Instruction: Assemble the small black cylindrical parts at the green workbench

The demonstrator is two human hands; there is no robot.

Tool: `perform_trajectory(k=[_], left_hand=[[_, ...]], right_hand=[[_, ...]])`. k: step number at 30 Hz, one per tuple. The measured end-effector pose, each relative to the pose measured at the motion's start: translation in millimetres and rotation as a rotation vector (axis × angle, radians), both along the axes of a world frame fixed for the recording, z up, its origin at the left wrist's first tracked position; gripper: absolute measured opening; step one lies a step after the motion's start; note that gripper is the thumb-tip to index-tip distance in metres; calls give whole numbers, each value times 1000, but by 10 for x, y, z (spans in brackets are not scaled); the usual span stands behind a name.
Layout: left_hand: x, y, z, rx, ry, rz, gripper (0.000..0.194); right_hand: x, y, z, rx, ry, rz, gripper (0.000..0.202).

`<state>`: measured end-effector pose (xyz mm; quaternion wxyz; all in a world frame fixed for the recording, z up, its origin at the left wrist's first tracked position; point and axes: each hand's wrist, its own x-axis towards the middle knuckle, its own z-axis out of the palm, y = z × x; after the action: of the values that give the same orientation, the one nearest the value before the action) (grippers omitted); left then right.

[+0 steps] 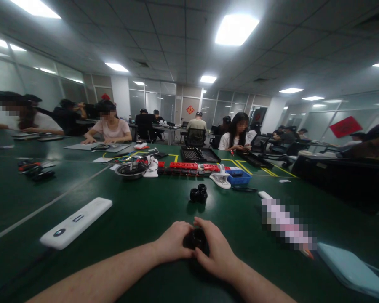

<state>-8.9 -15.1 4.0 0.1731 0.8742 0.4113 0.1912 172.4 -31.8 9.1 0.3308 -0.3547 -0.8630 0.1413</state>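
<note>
My left hand (176,240) and my right hand (217,248) close in from both sides on a glossy black round piece (198,238) with an opening at its top. It sits low, near or on the green table, between the thumbs and fingers of both hands. The fingers partly cover it, so its exact kind cannot be made out. Just beyond my hands stands a small cluster of similar black round pieces (194,195), grouped close together.
A long white device (77,223) lies at left; a pale blue case (350,269) is at right. Farther back are a metal bowl (131,169), a red strip (192,166), a white clamp (221,177) and a blue bin (239,177). Other people sit around the table.
</note>
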Motion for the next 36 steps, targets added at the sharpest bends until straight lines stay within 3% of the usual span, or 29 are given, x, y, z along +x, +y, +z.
perform_trajectory(k=[8, 17, 27, 31, 36], left_hand=[[8, 34, -22, -23, 16, -5, 30], [-4, 20, -6, -51, 8, -14, 32], [-3, 30, -14, -19, 7, -20, 29], [0, 25, 1, -37, 16, -8, 29], [-1, 38, 6, -60, 15, -17, 34]], right_hand=[[-28, 53, -34, -37, 25, -113, 64], [-8, 22, -20, -55, 18, 12, 68], [-21, 47, -52, -120, 32, -81, 64], [-23, 36, -42, -130, 35, -13, 58], [-17, 22, 10, -158, 17, 50, 68]])
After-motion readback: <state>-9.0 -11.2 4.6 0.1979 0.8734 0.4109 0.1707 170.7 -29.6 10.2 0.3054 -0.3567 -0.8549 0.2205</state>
